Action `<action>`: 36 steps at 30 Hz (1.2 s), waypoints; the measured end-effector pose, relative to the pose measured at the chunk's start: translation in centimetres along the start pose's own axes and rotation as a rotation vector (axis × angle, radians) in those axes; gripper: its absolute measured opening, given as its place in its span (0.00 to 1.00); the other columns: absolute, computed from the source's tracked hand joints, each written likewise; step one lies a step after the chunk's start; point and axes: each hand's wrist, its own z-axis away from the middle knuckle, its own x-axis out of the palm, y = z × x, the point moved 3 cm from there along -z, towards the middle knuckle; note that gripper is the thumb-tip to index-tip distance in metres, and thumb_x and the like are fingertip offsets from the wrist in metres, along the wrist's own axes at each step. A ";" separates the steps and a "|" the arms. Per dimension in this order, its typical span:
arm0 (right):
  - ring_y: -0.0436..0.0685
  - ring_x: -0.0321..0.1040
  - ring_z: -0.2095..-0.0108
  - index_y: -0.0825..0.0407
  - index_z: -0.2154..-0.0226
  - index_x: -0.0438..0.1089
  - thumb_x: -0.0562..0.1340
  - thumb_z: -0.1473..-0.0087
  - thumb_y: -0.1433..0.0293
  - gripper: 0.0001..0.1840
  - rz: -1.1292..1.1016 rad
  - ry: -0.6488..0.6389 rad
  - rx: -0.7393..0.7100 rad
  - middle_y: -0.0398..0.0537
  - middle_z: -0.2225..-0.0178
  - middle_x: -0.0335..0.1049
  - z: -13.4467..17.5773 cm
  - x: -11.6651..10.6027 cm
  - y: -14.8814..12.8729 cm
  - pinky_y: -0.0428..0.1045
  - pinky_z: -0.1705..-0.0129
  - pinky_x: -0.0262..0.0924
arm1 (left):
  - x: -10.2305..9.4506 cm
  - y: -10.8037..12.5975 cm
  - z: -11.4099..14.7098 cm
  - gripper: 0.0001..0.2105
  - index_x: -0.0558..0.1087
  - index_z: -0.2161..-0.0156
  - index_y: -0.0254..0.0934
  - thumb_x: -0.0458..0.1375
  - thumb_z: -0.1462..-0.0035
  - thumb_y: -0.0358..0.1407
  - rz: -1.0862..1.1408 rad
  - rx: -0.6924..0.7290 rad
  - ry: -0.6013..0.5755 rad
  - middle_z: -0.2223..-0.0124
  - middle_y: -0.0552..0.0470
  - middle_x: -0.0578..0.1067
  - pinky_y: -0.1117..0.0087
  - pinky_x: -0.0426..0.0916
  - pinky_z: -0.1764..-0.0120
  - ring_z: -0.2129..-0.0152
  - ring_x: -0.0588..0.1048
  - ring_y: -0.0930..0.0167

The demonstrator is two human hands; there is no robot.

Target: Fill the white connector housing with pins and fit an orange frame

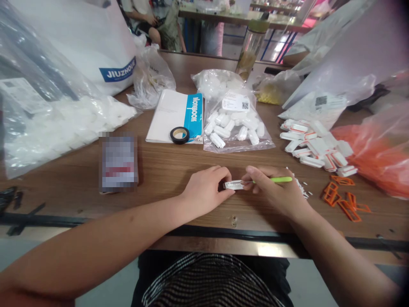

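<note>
White piece (234,185), end in left hand (206,186) (seemingly pinched).

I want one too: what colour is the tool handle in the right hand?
The handle is lime green, in the head view.

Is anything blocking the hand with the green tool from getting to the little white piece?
Nothing visible is in the way. The left hand holds the white piece, and the green-handled tool in the right hand points straight towards it.
</note>
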 end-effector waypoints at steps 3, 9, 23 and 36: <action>0.51 0.69 0.75 0.50 0.74 0.77 0.63 0.43 0.56 0.17 0.051 -0.099 -0.028 0.45 0.75 0.75 -0.1 -0.6 0.0 0.47 0.71 0.63 | 0.0 0.0 0.0 0.07 0.70 0.65 0.40 0.64 0.47 0.36 -0.002 0.000 0.001 0.70 0.57 0.71 0.69 0.59 0.70 0.74 0.68 0.73; 0.49 0.65 0.78 0.50 0.80 0.72 0.62 0.43 0.57 0.19 0.228 -0.061 -0.039 0.41 0.81 0.70 -0.1 -1.0 0.3 0.47 0.75 0.57 | -0.1 0.0 0.0 0.07 0.70 0.66 0.40 0.64 0.47 0.36 0.001 0.003 0.000 0.69 0.58 0.71 0.69 0.59 0.70 0.74 0.68 0.73; 0.48 0.63 0.83 0.50 0.85 0.69 0.57 0.39 0.57 0.26 0.154 -0.058 -0.065 0.41 0.86 0.66 -0.1 -0.7 0.5 0.47 0.77 0.56 | -0.1 0.0 0.0 0.06 0.70 0.65 0.40 0.63 0.46 0.36 0.012 0.010 -0.002 0.67 0.57 0.72 0.69 0.59 0.70 0.73 0.69 0.73; 0.48 0.60 0.84 0.51 0.86 0.67 0.57 0.38 0.57 0.28 0.105 -0.035 -0.032 0.41 0.88 0.64 -0.3 -0.5 0.6 0.46 0.78 0.55 | 0.0 -0.1 0.0 0.07 0.69 0.65 0.40 0.63 0.47 0.36 0.006 0.017 0.001 0.68 0.58 0.71 0.69 0.59 0.70 0.73 0.68 0.73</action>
